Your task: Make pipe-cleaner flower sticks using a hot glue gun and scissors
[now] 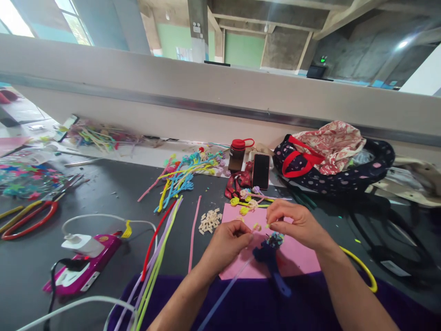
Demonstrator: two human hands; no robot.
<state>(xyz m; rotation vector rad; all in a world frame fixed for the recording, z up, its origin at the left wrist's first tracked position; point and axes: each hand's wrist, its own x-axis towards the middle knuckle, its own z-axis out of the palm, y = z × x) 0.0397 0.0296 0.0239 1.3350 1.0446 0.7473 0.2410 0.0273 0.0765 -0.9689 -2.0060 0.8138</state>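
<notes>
My left hand (236,235) is closed in a pinch above the pink sheet (232,264); what its fingers hold is too small to make out. Close to those fingertips is a small pale pink and yellow fuzzy piece (257,227). My right hand (292,221) pinches a tiny yellow-green piece (268,225). Below and between the hands lies a dark blue tool (270,262), like a hot glue gun, with multicoloured bits around its top end. A translucent stick (223,294) extends from it toward me. Small fuzzy flowers (251,202) lie at the sheet's far edge.
Small cream pieces (210,220) are piled left of the sheet. Chenille stems (161,248) and a bundle (186,177) lie farther left, with scissors (51,204) and a magenta power strip (86,266). Behind stand a bottle (237,156), phone (261,171) and polka-dot bag (330,181).
</notes>
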